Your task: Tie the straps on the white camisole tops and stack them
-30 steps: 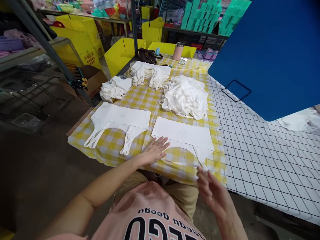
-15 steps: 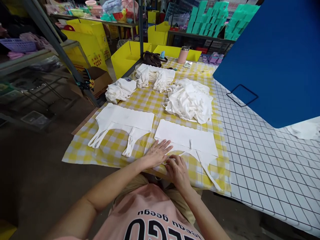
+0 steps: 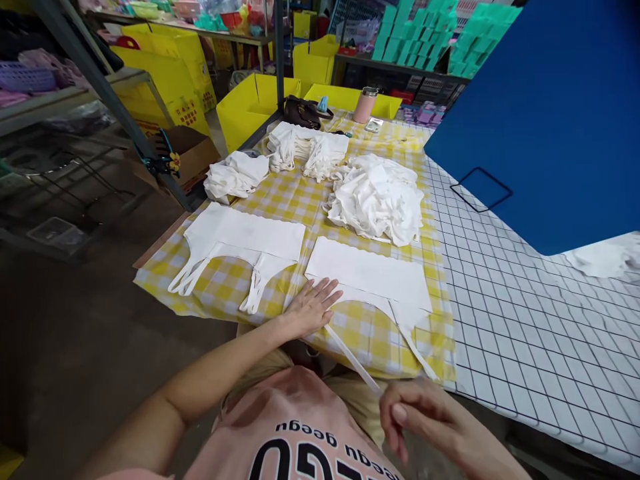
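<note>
My left hand lies flat, fingers spread, on the left shoulder part of a white camisole-like top on the table. From under that hand, a thin white strap runs straight over the table's front edge. Its far end meets the curled fingers of my right hand, which is closed in front of my body. The other strap of this top hangs toward the front right corner. To the left, a second white top is laid out flat with its straps pointing toward me.
Behind lie a loose heap of white garments, a neat stack of white tops and a smaller pile. A pink tumbler and dark bag stand farther back. A blue board overhangs the right; a metal post rises left.
My right hand has moved from beside my left hand toward my body and to the right, drawing the strap out straight. My left hand stays flat on the top.
</note>
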{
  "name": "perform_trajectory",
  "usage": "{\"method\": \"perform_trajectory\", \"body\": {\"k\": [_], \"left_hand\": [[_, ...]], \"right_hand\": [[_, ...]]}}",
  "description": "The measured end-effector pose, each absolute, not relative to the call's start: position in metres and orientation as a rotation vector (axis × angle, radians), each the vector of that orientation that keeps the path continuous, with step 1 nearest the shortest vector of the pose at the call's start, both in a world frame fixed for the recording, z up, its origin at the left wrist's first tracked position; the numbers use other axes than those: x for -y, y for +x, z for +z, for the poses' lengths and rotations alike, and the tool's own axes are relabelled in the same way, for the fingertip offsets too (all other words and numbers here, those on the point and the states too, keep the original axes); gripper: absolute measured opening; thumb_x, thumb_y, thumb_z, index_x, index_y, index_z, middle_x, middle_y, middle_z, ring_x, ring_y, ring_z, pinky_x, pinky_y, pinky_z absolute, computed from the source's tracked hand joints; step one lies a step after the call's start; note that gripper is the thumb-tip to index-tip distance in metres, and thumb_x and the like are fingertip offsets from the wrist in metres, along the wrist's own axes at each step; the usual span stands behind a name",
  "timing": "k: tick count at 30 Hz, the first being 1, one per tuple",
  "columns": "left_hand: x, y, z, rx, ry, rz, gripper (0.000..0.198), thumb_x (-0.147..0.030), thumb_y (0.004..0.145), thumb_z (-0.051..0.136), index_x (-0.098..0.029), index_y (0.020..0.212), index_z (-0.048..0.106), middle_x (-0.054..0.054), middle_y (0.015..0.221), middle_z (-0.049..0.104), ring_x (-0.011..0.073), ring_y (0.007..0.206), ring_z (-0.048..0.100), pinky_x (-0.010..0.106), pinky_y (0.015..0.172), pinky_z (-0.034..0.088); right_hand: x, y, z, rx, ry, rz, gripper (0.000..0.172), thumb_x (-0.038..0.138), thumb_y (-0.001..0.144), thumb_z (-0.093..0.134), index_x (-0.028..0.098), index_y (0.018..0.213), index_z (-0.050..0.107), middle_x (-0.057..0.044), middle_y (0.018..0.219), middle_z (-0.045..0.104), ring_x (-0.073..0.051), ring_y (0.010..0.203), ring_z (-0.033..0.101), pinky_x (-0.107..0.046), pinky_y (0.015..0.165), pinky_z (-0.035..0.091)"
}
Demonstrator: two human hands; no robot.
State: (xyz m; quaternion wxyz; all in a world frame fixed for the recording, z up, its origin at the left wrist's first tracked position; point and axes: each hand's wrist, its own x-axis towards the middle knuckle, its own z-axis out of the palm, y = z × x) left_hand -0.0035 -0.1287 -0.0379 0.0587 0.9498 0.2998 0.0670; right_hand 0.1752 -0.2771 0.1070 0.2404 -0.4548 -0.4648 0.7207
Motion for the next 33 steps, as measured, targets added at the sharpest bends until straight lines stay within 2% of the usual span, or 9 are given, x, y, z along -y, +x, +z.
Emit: {"method": "perform_trajectory", "body": {"k": [4, 7, 11, 15, 18, 20, 23, 28, 33], "left_hand": [[0.129, -0.004, -0.037, -0.915, 2.870, 0.209, 0.049, -0.032, 0.091, 0.034, -0.021, 0.138, 0.031, 0.005, 0.148, 0.024, 0.0217, 0.135, 0.022, 0.046, 0.109, 0.020], [0.129, -0.003, -0.038, -0.927, 2.860, 0.213, 0.049, -0.032, 0.090, 0.035, -0.022, 0.138, 0.030, 0.004, 0.148, 0.024, 0.0214, 0.136, 0.021, 0.046, 0.109, 0.019], [0.130, -0.002, -0.038, -0.936, 2.850, 0.205, 0.049, -0.033, 0.090, 0.037, -0.022, 0.137, 0.031, 0.004, 0.148, 0.024, 0.0215, 0.135, 0.022, 0.046, 0.109, 0.019], [0.130, -0.002, -0.037, -0.942, 2.850, 0.211, 0.048, -0.032, 0.090, 0.035, -0.023, 0.137, 0.032, 0.003, 0.147, 0.025, 0.0208, 0.135, 0.022, 0.045, 0.109, 0.019], [0.130, -0.002, -0.038, -0.940, 2.852, 0.209, 0.048, -0.033, 0.090, 0.034, -0.023, 0.137, 0.032, 0.003, 0.147, 0.025, 0.0208, 0.135, 0.022, 0.044, 0.109, 0.020], [0.130, -0.002, -0.041, -0.947, 2.848, 0.201, 0.047, -0.034, 0.090, 0.035, -0.024, 0.137, 0.032, 0.003, 0.147, 0.026, 0.0209, 0.135, 0.022, 0.045, 0.108, 0.021], [0.129, -0.002, -0.045, -0.950, 2.828, 0.191, 0.047, -0.034, 0.090, 0.035, -0.024, 0.136, 0.032, 0.003, 0.147, 0.027, 0.0206, 0.135, 0.023, 0.045, 0.109, 0.021], [0.128, -0.001, -0.032, -0.905, 2.818, 0.234, 0.044, -0.033, 0.091, 0.036, -0.020, 0.133, 0.036, 0.006, 0.145, 0.032, 0.0226, 0.133, 0.027, 0.048, 0.108, 0.020], [0.135, 0.002, 0.005, -0.910, 2.757, 0.517, 0.028, -0.023, 0.092, 0.032, -0.015, 0.108, 0.053, 0.008, 0.107, 0.061, 0.0195, 0.119, 0.046, 0.048, 0.110, 0.017]], "right_hand": [[0.278, 0.178, 0.113, 0.989, -1.096, 1.942, 0.023, 0.034, 0.080, 0.060, 0.017, 0.091, 0.068, -0.013, 0.090, 0.069, -0.021, 0.073, 0.067, -0.035, 0.069, 0.049], [0.267, 0.173, 0.102, 0.721, -1.186, 1.721, 0.032, 0.024, 0.062, 0.076, 0.023, 0.092, 0.066, -0.012, 0.110, 0.063, -0.022, 0.078, 0.067, -0.030, 0.059, 0.051], [0.248, 0.175, 0.090, 0.769, -1.285, 1.436, 0.019, 0.027, 0.063, 0.076, 0.019, 0.072, 0.061, -0.007, 0.085, 0.066, -0.016, 0.063, 0.064, -0.022, 0.047, 0.047], [0.235, 0.187, 0.092, 0.853, -1.388, 1.175, 0.022, 0.038, 0.069, 0.071, 0.019, 0.075, 0.062, -0.002, 0.061, 0.058, -0.011, 0.046, 0.050, -0.022, 0.040, 0.039], [0.229, 0.192, 0.100, 0.921, -1.415, 0.955, 0.021, 0.041, 0.074, 0.066, 0.020, 0.073, 0.065, -0.001, 0.061, 0.049, -0.009, 0.050, 0.042, -0.022, 0.044, 0.037], [0.225, 0.192, 0.107, 0.964, -1.365, 0.861, 0.025, 0.042, 0.077, 0.062, 0.021, 0.066, 0.063, -0.003, 0.073, 0.050, -0.012, 0.064, 0.047, -0.024, 0.055, 0.042], [0.220, 0.188, 0.114, 0.982, -1.255, 0.921, 0.028, 0.044, 0.080, 0.057, 0.021, 0.063, 0.058, -0.005, 0.079, 0.050, -0.019, 0.084, 0.051, -0.031, 0.073, 0.044], [0.212, 0.175, 0.097, 1.017, -1.380, 1.271, 0.035, 0.049, 0.084, 0.048, 0.020, 0.063, 0.049, 0.004, 0.053, 0.030, -0.012, 0.051, 0.033, -0.027, 0.052, 0.034], [0.203, 0.159, 0.057, 1.274, -1.593, 1.411, 0.041, 0.057, 0.083, 0.040, 0.019, 0.071, 0.049, 0.004, 0.056, 0.032, -0.011, 0.052, 0.030, -0.024, 0.049, 0.026]]}}
